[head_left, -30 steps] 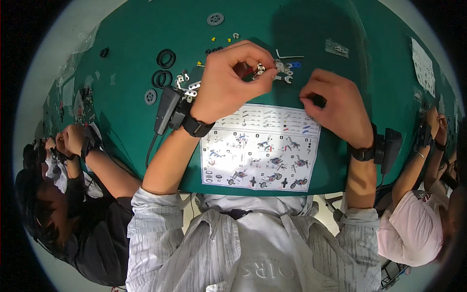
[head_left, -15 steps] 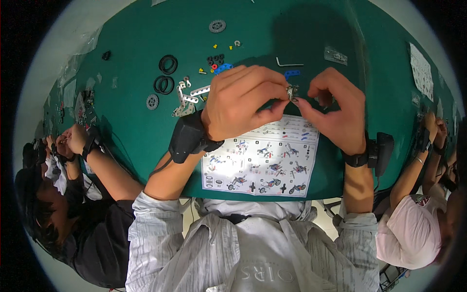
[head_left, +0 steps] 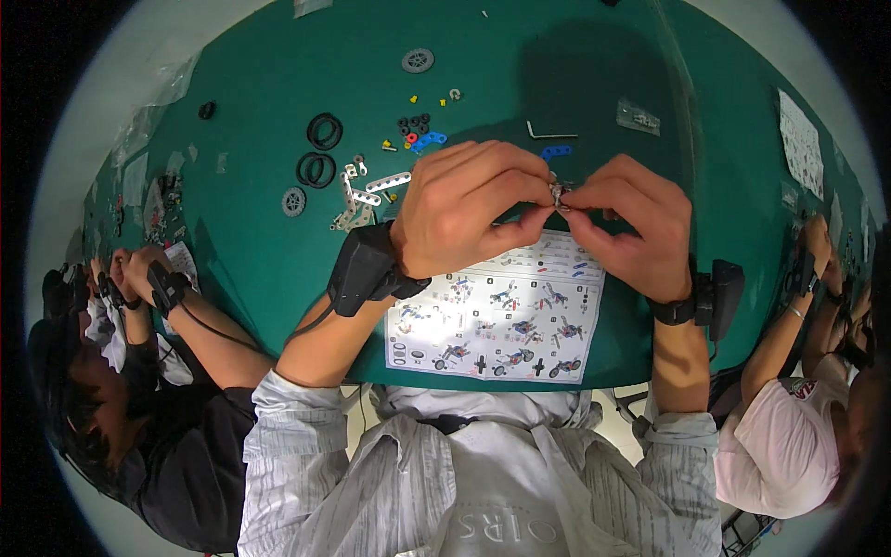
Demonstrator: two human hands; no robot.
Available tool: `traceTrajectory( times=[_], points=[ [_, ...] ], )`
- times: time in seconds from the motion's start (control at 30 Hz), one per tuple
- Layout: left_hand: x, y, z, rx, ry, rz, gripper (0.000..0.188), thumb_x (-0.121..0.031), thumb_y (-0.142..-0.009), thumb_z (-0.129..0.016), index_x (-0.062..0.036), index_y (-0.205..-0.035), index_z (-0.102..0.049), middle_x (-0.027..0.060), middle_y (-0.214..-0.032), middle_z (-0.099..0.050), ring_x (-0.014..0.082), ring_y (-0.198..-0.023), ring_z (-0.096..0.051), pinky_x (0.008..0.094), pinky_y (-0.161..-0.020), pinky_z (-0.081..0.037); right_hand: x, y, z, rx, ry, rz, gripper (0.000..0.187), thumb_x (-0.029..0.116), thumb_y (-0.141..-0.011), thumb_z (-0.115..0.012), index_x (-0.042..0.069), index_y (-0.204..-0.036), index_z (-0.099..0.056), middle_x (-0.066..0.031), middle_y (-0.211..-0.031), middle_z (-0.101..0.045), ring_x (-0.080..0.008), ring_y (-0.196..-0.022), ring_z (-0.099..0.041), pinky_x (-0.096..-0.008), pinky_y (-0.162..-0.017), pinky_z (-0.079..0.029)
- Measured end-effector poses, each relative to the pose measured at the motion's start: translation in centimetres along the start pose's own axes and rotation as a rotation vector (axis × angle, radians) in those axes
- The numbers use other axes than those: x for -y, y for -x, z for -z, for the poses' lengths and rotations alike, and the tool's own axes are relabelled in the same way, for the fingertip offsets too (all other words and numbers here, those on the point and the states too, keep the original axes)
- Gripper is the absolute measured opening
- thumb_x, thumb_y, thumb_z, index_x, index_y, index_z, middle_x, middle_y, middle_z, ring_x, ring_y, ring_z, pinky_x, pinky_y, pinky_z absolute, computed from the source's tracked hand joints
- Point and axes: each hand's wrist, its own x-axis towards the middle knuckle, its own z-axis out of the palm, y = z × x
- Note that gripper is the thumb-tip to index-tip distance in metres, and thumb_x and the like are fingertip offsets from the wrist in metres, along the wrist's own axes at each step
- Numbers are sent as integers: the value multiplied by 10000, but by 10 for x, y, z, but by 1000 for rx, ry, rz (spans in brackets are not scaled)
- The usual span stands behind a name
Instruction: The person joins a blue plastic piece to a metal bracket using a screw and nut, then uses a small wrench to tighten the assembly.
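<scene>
Between my two hands is a small silvery metal part (head_left: 557,191), mostly covered by fingertips, so its exact shape is unclear. My left hand (head_left: 478,200) pinches it from the left with thumb and forefinger. From the other side, my right hand (head_left: 636,218) is closed on it too, thumb and forefinger together. Below the hands lies a printed sheet of picture steps (head_left: 492,316). Just beyond them are a short blue perforated strip (head_left: 556,150) and a silver hex key (head_left: 549,132).
Left of my hands lie silver perforated strips (head_left: 388,183), black rubber rings (head_left: 325,131), grey toothed wheels (head_left: 418,60), a curved blue piece (head_left: 429,141) and several small black bushings (head_left: 414,123). A clear bag of small parts (head_left: 638,117) lies far right. Other people work at both sides.
My right thumb and forefinger have closed onto the metal part, where the forefinger was lifted away before. Both hands sit slightly lower in the view, as does the whole tabletop.
</scene>
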Motion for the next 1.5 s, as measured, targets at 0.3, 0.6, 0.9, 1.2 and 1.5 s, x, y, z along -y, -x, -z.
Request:
traceTrajectory(
  times=[0.3,0.6,0.9,1.2,1.5],
  points=[
    [0,1,1,38,13,46,251,0,-709,-880,-47,-913,-742,89,-994,-754,249,-836,-752,347,-691,-590,0,0,-3,-4,31,-1,238,-24,-713,-849,50,-907,-733,-72,-860,-697,-246,-721,-711,-339,-593,-547],
    [-2,0,1,52,-24,39,241,-15,-711,-881,-49,-908,-746,86,-982,-754,252,-822,-747,353,-677,-584,-2,1,-6,-13,71,24,240,-15,-695,-840,70,-882,-715,-59,-869,-692,-252,-721,-709,-351,-590,-544],
    [-3,0,1,49,3,43,236,-28,-722,-885,-50,-911,-746,79,-986,-752,249,-815,-743,351,-665,-577,0,0,-5,-10,55,34,246,-19,-690,-834,66,-886,-712,-62,-864,-691,-252,-722,-711,-347,-591,-545],
    [-3,1,-1,51,-2,67,254,-25,-713,-880,-60,-924,-743,75,-1002,-748,251,-822,-739,358,-673,-572,-3,0,-6,-17,80,50,243,-10,-687,-839,63,-882,-712,-57,-860,-690,-236,-708,-704,-345,-577,-540],
    [-1,2,0,86,-36,86,265,-31,-691,-883,-74,-909,-740,66,-1003,-743,246,-839,-727,365,-694,-541,-3,0,-7,-21,91,49,242,-5,-679,-841,72,-870,-712,-51,-855,-691,-247,-713,-706,-350,-577,-541]
  ],
)
